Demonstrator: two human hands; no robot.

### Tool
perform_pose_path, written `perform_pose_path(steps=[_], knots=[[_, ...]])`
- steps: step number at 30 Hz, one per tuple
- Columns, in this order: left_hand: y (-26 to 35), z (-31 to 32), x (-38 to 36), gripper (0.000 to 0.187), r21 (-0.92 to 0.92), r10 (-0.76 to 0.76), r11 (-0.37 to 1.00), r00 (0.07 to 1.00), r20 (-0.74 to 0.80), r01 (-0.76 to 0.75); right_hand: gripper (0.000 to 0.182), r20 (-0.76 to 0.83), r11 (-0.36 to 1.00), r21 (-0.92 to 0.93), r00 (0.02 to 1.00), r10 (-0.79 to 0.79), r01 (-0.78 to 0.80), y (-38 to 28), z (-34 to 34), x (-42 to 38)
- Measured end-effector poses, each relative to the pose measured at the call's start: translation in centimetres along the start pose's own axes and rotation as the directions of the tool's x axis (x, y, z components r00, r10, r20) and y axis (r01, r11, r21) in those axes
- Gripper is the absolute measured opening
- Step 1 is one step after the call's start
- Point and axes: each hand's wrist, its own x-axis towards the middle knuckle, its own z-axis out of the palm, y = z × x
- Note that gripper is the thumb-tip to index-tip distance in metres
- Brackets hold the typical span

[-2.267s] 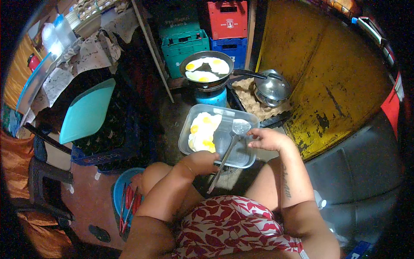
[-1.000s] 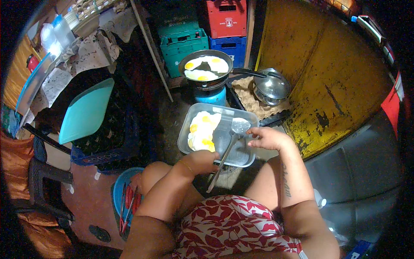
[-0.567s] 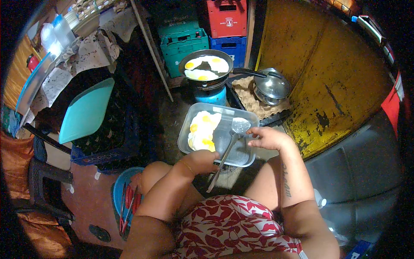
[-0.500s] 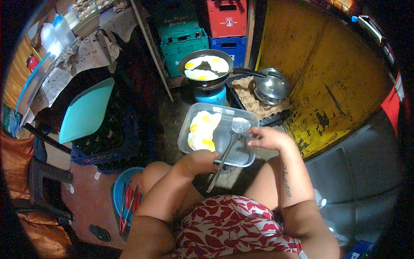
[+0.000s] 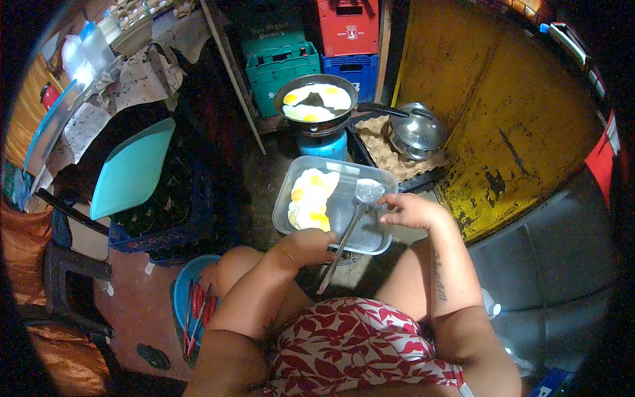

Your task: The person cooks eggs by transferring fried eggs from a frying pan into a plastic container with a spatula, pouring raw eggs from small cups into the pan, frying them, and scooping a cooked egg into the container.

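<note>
A clear plastic container (image 5: 283, 198) holds fried eggs (image 5: 311, 198) along its left side. A metal turner (image 5: 349, 231) lies slantwise in it, its broad head inside and its handle over the near rim. My left hand (image 5: 309, 247) is at the container's near left edge, beside the handle; its fingers are mostly hidden. My right hand (image 5: 409, 212) rests at the right rim, thumb and fingers apart near the turner's head. Behind, more eggs (image 5: 336, 98) lie in a black frying pan (image 5: 286, 87) on a burner over a blue base (image 5: 321, 145).
A lidded metal pot (image 5: 418, 132) stands on brown carton (image 5: 374, 142) at right. Beer crates (image 5: 281, 69) are stacked behind. At left are a dark blue crate (image 5: 149, 241), a teal lid (image 5: 132, 172) and a blue basin (image 5: 180, 291) with red-handled tools.
</note>
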Motion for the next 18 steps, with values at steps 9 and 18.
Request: perform_pose_path(steps=[9, 18], knots=[[0.25, -0.35, -0.09, 0.035, -0.039, -0.009, 0.999, 1.000, 0.012, 0.010, 0.053, -0.002, 0.999, 0.033, 0.999, -0.034, 0.035, 0.99, 0.51, 0.59], [0.30, -0.26, 0.05, 0.038, -0.029, -0.025, 0.999, 0.999, 0.040, 0.027, 0.054, 0.011, 0.999, 0.021, 0.999, -0.043, 0.043, 0.50, 0.19, 0.40]])
